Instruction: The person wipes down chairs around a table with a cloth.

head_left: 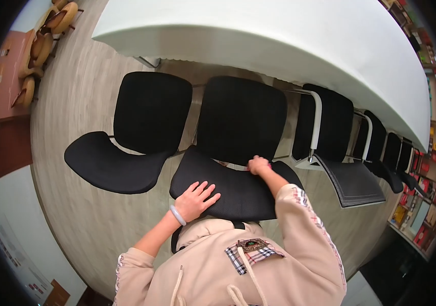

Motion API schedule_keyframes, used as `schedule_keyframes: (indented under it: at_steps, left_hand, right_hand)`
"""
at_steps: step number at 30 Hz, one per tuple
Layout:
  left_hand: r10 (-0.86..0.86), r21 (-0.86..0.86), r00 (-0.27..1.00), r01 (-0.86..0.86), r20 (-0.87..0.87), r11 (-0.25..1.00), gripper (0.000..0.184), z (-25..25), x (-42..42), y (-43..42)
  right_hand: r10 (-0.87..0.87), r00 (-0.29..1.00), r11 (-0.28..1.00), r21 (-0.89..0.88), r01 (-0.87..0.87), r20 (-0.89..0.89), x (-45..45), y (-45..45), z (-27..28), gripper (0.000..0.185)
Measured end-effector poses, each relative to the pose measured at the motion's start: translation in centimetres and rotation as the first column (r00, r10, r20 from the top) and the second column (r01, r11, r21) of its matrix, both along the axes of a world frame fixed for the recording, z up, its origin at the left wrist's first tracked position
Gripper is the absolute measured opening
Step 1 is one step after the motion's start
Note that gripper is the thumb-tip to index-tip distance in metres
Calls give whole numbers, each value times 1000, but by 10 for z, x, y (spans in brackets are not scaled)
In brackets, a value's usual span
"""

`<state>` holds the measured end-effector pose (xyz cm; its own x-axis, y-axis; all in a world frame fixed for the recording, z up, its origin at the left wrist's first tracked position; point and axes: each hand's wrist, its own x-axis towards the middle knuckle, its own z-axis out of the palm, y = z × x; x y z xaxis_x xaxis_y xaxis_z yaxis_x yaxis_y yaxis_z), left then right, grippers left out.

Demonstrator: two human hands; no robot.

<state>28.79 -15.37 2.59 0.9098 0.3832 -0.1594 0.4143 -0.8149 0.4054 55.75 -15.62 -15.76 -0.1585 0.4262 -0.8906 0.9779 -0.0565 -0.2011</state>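
Directly in front of me stands a black chair, its seat facing up and its curved backrest toward my body. My left hand lies on the left part of this backrest with its fingers spread; a pale bracelet circles the wrist. Farther right, my right hand is curled at the backrest's inner edge, beside the seat. Something pink shows by its fingers, too small to make out, and what it holds, if anything, is hidden.
Another black chair stands at the left. More chairs, some with light armrests, line the white-covered table to the right. Wooden stools are at the upper left. Stocked shelves stand at the far right.
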Motion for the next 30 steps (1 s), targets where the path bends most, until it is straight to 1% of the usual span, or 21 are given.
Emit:
schedule_keyframes:
  at_steps: [1, 3, 4, 5, 6, 8, 10, 12, 14, 16, 18, 20, 21, 22, 23, 24, 25, 26, 27, 28, 30]
  left_hand:
    - [7, 7, 1000, -7, 4, 1000, 42, 0, 0, -1]
    - [22, 25, 999, -23, 32, 999, 39, 0, -1, -3]
    - [38, 38, 998, -40, 49, 998, 37, -1, -1, -5]
    - [55, 50, 996, -58, 67, 997, 36, -1, -1, -6]
    - [71, 62, 994, -77, 85, 995, 34, -2, -1, -7]
    - [92, 56, 994, -96, 64, 994, 33, 5, 1, -7]
    - [126, 85, 988, -134, 88, 987, 28, 6, 1, -9]
    - [141, 98, 987, -148, 80, 984, 27, 9, 2, -9]
    - [157, 116, 985, -164, 67, 980, 26, 13, 5, -10]
    - [156, 124, 986, -163, 58, 979, 24, 13, 5, -12]
    - [189, 113, 981, -194, 54, 974, 22, 14, 4, -14]
    - [191, 143, 980, -197, 51, 970, 20, 15, 3, -17]
    - [211, 142, 976, -217, 54, 966, 19, 14, 2, -19]
    - [212, 137, 976, -217, 50, 966, 19, 15, 1, -19]
    - [203, 148, 978, -208, 48, 967, 19, 15, 0, -20]
    - [196, 159, 979, -201, 47, 967, 19, 16, -1, -21]
    - [202, 154, 978, -206, 40, 966, 18, 17, 0, -21]
    - [203, 153, 978, -207, 41, 966, 18, 17, -1, -22]
    - [212, 138, 976, -216, 39, 967, 18, 17, -1, -24]
    - [223, 123, 974, -226, 36, 966, 18, 17, 0, -23]
    - [216, 127, 976, -220, 39, 967, 17, 19, 0, -23]
  right_hand:
    - [29, 998, 997, -66, -25, 52, 12, 4, 4, 32]
    - [48, 995, 993, -112, -38, 87, 21, 26, 10, 31]
    - [67, 997, 998, -18, -66, 51, 22, 42, 12, 28]
    - [28, 1000, 985, 173, -27, -5, 25, 59, 4, 26]
    - [-5, 998, 936, 352, 27, -62, 25, 80, -2, 26]
    - [-28, 985, 739, 660, 136, -172, 24, 125, -3, 29]
    - [11, 992, 598, 796, 95, -127, 17, 172, 11, 35]
    - [-20, 993, 583, 805, 105, -115, 10, 207, 8, 36]
    - [-76, 994, 626, 772, 112, -83, 4, 231, -8, 40]
    - [-155, 983, 667, 724, 177, -97, -4, 244, -26, 41]
    - [-212, 960, 586, 762, 277, -185, -11, 236, -63, 41]
    - [-266, 948, 690, 653, 313, -174, -31, 213, -79, 39]
    - [-168, 964, 650, 713, 264, -204, -46, 191, -82, 35]
    - [-5, 985, 640, 756, 136, -174, -60, 162, -93, 35]
    - [393, 918, 531, 803, -270, 49, -73, 129, -111, 34]
    - [447, 892, 542, 814, -210, -68, -81, 91, -116, 30]
    - [534, 818, 542, 829, -139, -212, -88, 47, -121, 27]
    - [627, 717, 534, 838, -111, -305, -89, 12, -125, 23]
    - [690, 631, 552, 822, -142, -354, -84, -10, -124, 20]
    - [709, 579, 603, 773, -200, -403, -75, -12, -122, 18]
    - [720, 512, 669, 663, -335, -468, -54, -6, -116, 16]
